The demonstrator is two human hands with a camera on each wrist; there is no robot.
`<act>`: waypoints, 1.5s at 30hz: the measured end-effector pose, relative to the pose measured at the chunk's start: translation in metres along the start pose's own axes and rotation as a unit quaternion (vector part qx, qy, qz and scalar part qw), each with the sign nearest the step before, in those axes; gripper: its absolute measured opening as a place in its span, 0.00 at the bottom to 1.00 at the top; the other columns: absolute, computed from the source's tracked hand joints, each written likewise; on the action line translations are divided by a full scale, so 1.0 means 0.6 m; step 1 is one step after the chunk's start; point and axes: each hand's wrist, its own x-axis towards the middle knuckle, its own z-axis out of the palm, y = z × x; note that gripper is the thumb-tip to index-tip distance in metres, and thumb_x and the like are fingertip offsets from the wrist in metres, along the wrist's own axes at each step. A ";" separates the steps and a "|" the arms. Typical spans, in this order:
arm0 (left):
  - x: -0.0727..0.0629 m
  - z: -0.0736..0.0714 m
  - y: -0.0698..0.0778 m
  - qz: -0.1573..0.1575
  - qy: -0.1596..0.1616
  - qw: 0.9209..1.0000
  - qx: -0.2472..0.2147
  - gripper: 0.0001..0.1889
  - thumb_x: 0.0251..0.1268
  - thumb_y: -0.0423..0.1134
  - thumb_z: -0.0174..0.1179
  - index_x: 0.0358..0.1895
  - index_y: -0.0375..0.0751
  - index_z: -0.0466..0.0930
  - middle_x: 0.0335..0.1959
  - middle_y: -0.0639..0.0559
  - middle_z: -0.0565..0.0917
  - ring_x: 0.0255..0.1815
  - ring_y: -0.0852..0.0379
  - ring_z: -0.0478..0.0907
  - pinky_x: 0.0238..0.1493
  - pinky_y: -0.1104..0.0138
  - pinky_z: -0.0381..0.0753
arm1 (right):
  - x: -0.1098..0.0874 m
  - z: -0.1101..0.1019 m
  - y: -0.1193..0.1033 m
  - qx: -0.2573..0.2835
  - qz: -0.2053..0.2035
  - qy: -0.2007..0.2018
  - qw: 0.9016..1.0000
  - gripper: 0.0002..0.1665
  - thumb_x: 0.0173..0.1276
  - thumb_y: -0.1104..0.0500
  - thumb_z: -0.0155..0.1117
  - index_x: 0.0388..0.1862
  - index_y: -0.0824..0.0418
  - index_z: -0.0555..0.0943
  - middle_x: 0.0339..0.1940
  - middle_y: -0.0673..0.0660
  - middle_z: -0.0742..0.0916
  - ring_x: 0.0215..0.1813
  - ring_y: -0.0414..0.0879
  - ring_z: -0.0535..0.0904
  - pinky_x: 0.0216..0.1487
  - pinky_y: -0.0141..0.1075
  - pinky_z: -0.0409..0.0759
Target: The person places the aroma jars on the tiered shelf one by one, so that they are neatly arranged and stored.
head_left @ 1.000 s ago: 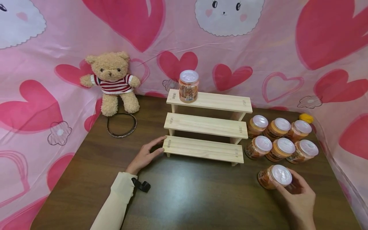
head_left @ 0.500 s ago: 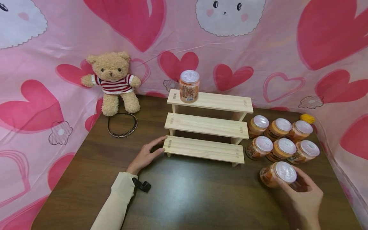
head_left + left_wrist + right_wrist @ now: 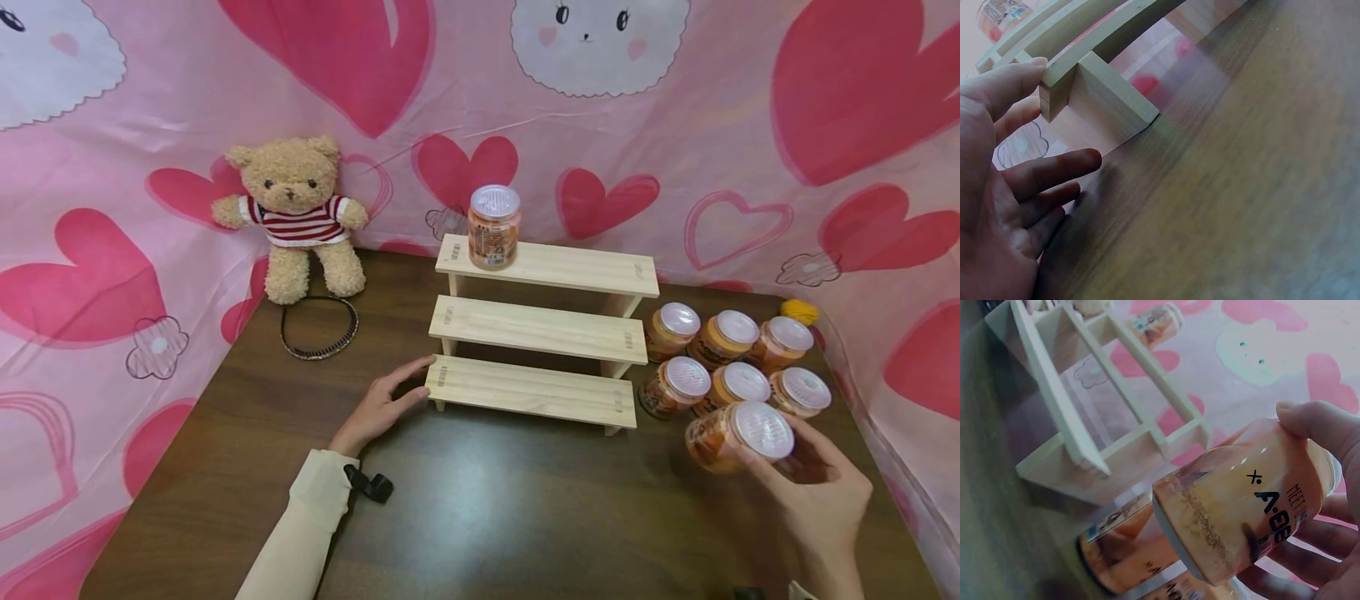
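Observation:
My right hand (image 3: 813, 487) grips a clear plastic jar (image 3: 723, 442) of orange-brown food with a whitish lid. The held jar is tilted and overlaps the front of the jar group in the head view; dark lettering shows on its side (image 3: 1241, 506) in the right wrist view. My left hand (image 3: 381, 408) touches the left end of the wooden three-step rack's lowest shelf (image 3: 532, 390) with thumb and index finger, while the other fingers reach out loosely below. A similar jar (image 3: 492, 233) stands upright at the left end of the top shelf (image 3: 577, 267).
Several more lidded jars (image 3: 682, 379) stand in two rows right of the rack. A teddy bear (image 3: 292, 208) in a striped shirt sits at the back left, with a headband (image 3: 321, 354) before it. A yellow ball-like item (image 3: 798, 311) lies at the back right corner.
My right hand has moved the gripped jar to the right and upward in the head view, so it now overlaps the front row of jars. My left hand has stayed at the shelf end.

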 end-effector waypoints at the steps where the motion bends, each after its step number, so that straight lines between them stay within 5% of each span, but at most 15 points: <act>1: 0.000 0.000 0.000 0.000 0.000 1.000 0.000 0.26 0.74 0.44 0.58 0.74 0.57 0.69 0.74 0.48 0.72 0.74 0.43 0.69 0.71 0.41 0.64 | 0.003 0.002 -0.003 0.006 -0.003 -0.002 1.000 0.39 0.37 0.94 0.63 0.56 0.86 0.76 0.43 0.57 0.92 0.41 0.40 0.89 0.39 0.25 0.84; 14: 0.001 0.001 0.000 0.007 0.003 1.000 0.005 0.26 0.74 0.42 0.58 0.74 0.55 0.69 0.73 0.45 0.73 0.73 0.42 0.70 0.70 0.41 0.65 | 0.041 0.028 -0.040 -0.032 -0.038 -0.046 0.998 0.39 0.34 0.91 0.70 0.54 0.83 0.79 0.44 0.54 0.92 0.40 0.38 0.89 0.38 0.24 0.83; 26: 0.000 0.001 -0.002 0.005 0.003 1.000 0.012 0.26 0.75 0.42 0.57 0.74 0.56 0.69 0.72 0.45 0.74 0.73 0.43 0.71 0.70 0.41 0.65 | 0.075 0.090 -0.093 -0.048 -0.011 -0.068 0.997 0.38 0.39 0.87 0.73 0.55 0.79 0.80 0.52 0.57 0.90 0.43 0.41 0.89 0.39 0.26 0.83; 33: 0.000 0.002 -0.002 0.007 0.003 1.000 0.011 0.26 0.75 0.41 0.57 0.74 0.54 0.68 0.72 0.45 0.74 0.73 0.42 0.70 0.70 0.41 0.65 | 0.096 0.130 -0.116 -0.055 -0.005 -0.067 0.996 0.36 0.40 0.84 0.76 0.54 0.74 0.83 0.42 0.55 0.90 0.39 0.41 0.88 0.39 0.23 0.83; 45: 0.000 0.002 -0.002 0.002 0.000 1.000 0.010 0.26 0.75 0.43 0.57 0.74 0.57 0.68 0.72 0.45 0.74 0.73 0.42 0.70 0.70 0.40 0.65 | 0.126 0.207 -0.133 -0.054 -0.014 -0.128 0.990 0.31 0.44 0.79 0.77 0.51 0.70 0.85 0.39 0.53 0.91 0.39 0.39 0.88 0.40 0.23 0.83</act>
